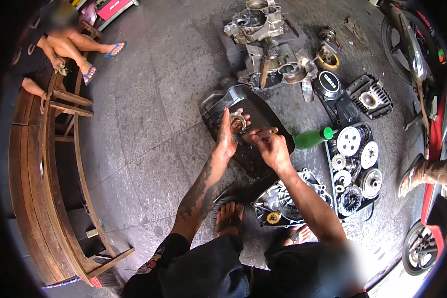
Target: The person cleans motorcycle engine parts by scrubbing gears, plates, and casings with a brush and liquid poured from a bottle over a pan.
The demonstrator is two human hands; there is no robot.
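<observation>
My left hand [227, 134] grips a small round metal engine part [237, 122], its hollow side facing up. My right hand [271, 150] is closed around a tool with a wooden handle [273, 130], probably a brush; its working end is close to the metal part and hard to make out. Both hands are over a black plastic tray [263, 107] that looks wet inside. Just right of the tray lies a green bottle [313, 138]. Below my right forearm sits a metal engine cover [288, 198] with a small golden gear [272, 217].
A tray of gears [350, 169] lies right. Crankcase halves [256, 25], a wooden-handled brush [265, 64], a Yamaha cover [329, 82] and a finned cylinder part [370, 97] are ahead. A wooden bench [30, 188] with a seated person is left; a red motorcycle [434, 129] is right.
</observation>
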